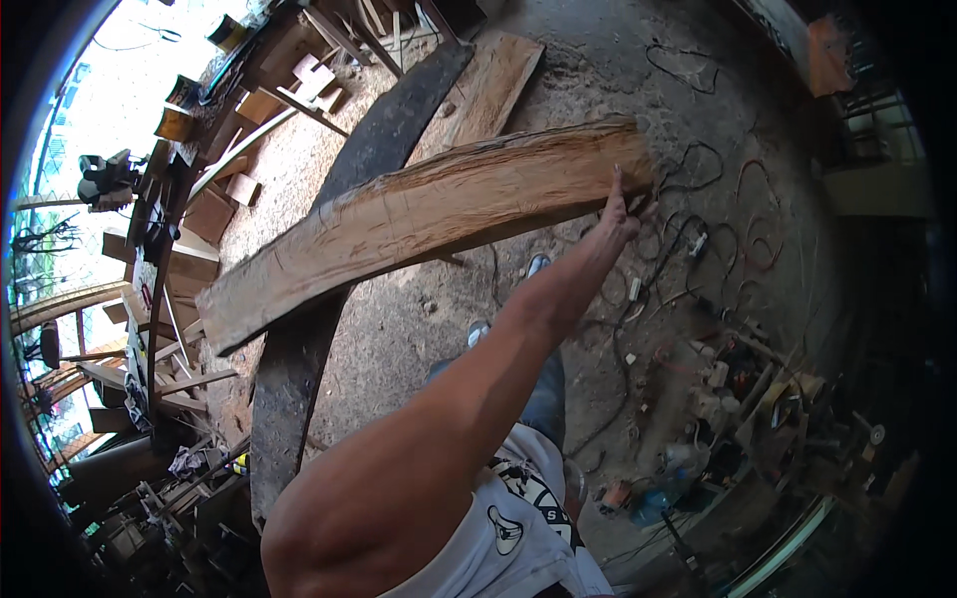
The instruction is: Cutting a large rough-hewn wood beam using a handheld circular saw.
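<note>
A long, rough-sawn wooden plank (419,214) with an uneven bark-like far edge crosses in front of me, over a dark, long board (289,399). My left arm reaches forward and right across my body to the plank's right end. There my left hand (628,212) holds the near edge, one digit lying on the upper face and the other fingers curled, partly hidden. The plank's left end juts past the dark board. My right hand does not show.
Another wooden plank (498,85) lies beyond. Wood offcuts (209,214) and a workbench (164,209) line the left. Cables (638,289) sprawl over the sawdust-strewn floor (399,349) to the right, near cluttered tools (738,379). My shoes (538,264) are below the plank.
</note>
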`<action>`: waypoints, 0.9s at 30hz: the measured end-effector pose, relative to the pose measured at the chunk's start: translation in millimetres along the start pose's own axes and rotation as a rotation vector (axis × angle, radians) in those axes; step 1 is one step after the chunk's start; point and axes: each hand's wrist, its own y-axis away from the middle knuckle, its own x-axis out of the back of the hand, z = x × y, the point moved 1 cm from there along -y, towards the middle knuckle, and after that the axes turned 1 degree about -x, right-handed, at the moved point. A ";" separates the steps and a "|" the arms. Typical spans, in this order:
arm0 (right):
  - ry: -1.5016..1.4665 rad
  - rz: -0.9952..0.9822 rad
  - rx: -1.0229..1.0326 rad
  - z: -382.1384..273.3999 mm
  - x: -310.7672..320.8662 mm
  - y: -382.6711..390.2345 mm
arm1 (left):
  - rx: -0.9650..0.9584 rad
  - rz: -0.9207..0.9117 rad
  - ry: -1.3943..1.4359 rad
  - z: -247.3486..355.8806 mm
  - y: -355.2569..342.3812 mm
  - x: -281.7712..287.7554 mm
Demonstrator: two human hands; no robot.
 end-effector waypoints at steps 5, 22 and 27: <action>0.096 0.025 -0.021 -81.4 50.4 -49.4 | -0.164 -0.037 0.101 105.2 -69.6 -64.0; 0.407 0.148 0.039 -288.1 234.9 -220.0 | -0.354 0.068 0.149 308.4 -34.0 -78.0; 0.291 0.013 0.228 -324.4 252.6 -225.9 | -0.639 0.265 -1.440 317.6 183.3 25.7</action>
